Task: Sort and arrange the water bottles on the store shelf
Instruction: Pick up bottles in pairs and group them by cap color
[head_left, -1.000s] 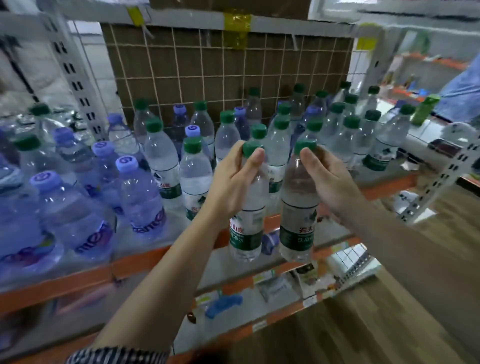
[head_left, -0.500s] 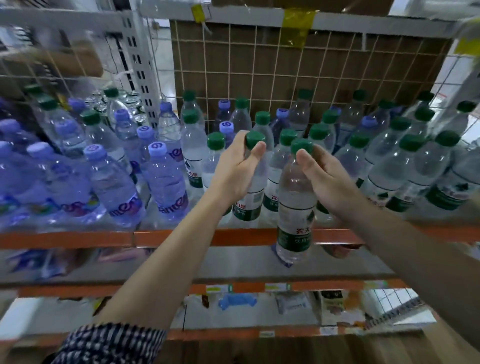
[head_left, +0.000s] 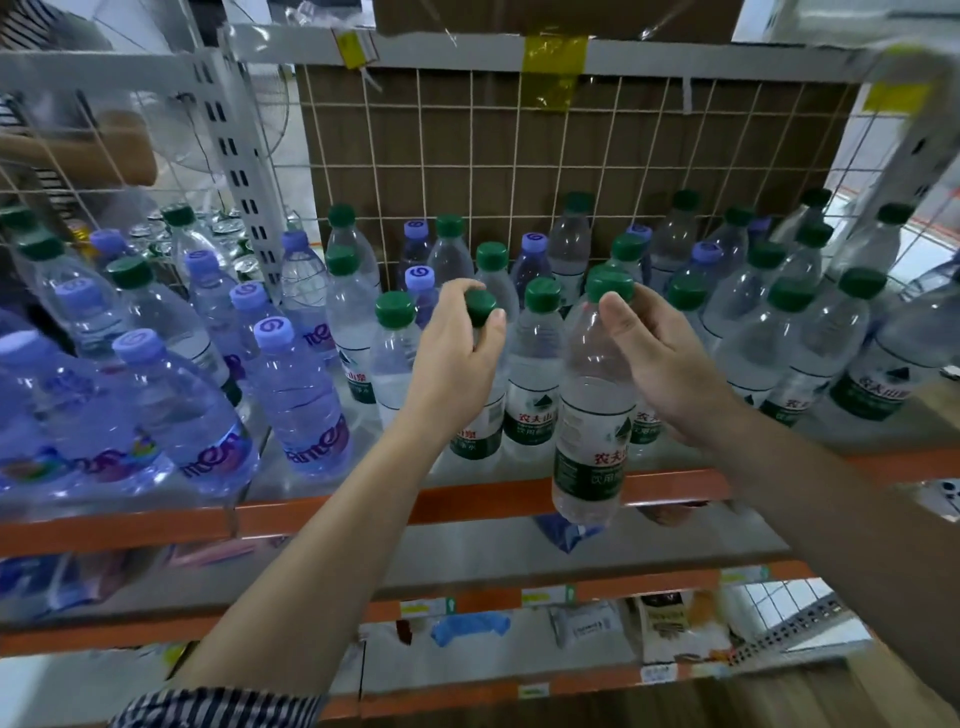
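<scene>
Fingers of the left hand pinch the neck of a green-capped bottle standing on the shelf, while at its 3 o'clock the right hand grips another bottle hanging past the shelf's edge.

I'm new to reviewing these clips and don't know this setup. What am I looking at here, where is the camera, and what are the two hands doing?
There is no machine here: a person works with bare hands, and the single picture comes from a wide-angle camera worn on the head, looking forward and down. That is why both forearms reach in from the bottom edge.

In front is a store shelf with an orange front edge. On it stand green-capped water bottles in the middle and right, and purple-capped bottles on the left.

The left hand grips the cap end of a green-capped bottle standing on the shelf. The right hand holds another green-capped bottle, whose base hangs in front of the shelf edge, not yet set down.
</scene>
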